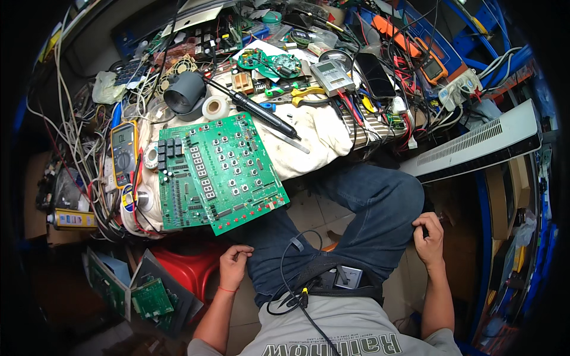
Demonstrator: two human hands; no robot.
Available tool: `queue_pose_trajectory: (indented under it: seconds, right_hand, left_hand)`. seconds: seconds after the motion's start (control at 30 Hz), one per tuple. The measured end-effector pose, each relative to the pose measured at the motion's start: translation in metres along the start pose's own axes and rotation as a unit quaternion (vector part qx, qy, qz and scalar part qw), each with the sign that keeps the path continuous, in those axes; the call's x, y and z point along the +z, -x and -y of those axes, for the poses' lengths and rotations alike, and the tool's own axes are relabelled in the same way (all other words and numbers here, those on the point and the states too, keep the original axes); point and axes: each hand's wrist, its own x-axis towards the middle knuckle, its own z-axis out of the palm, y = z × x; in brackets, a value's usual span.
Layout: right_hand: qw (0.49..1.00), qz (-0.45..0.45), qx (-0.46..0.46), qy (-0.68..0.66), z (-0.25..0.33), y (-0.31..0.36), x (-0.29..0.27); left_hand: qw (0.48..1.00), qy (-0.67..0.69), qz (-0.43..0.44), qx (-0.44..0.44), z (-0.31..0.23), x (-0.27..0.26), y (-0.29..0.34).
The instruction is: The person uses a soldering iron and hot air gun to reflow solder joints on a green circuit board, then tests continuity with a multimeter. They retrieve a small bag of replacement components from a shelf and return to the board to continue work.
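Observation:
My left hand (235, 263) hangs beside my left thigh with its fingers curled in; I see nothing in it. Beside my right knee, my right hand (430, 237) is loosely closed in a fist, and no object shows in it. Both hands are away from the bench. Nearest to them on the bench, two overlapping green circuit boards (233, 172) lie at the front edge. The upper one carries push buttons, a column of digit displays and red LEDs along its edge. Black relays (171, 147) stand on the lower board.
A multimeter (124, 151) and solder spool (138, 198) stand left of the boards. Behind lie a black pen-shaped tool (261, 114), pliers (309, 99), a grey tester (332, 77) and a phone (375, 76). A red stool (184, 264) is lower left; a white vented unit (475, 142) juts in right.

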Motion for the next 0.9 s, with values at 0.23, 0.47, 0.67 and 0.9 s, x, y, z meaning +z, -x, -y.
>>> queue_pose_trajectory:
  seconds: [0.23,0.47,0.67,0.9]
  right_hand:
    - [1.0,0.009,-0.001,-0.023,-0.001,-0.009,0.004]
    - [0.998,0.05,-0.006,-0.047,0.005,-0.014,0.03]
    - [0.994,0.099,0.013,0.048,-0.021,0.002,0.072]
    - [0.977,0.126,0.14,0.103,-0.07,0.027,0.152]
  left_hand:
    - [0.999,0.005,-0.037,-0.007,0.006,-0.002,0.004]
    - [0.999,-0.003,-0.051,0.006,0.008,-0.009,0.009]
    - [0.998,-0.005,-0.049,0.031,0.007,0.0,-0.01]
    - [0.958,-0.249,0.104,0.093,0.003,0.015,-0.034]
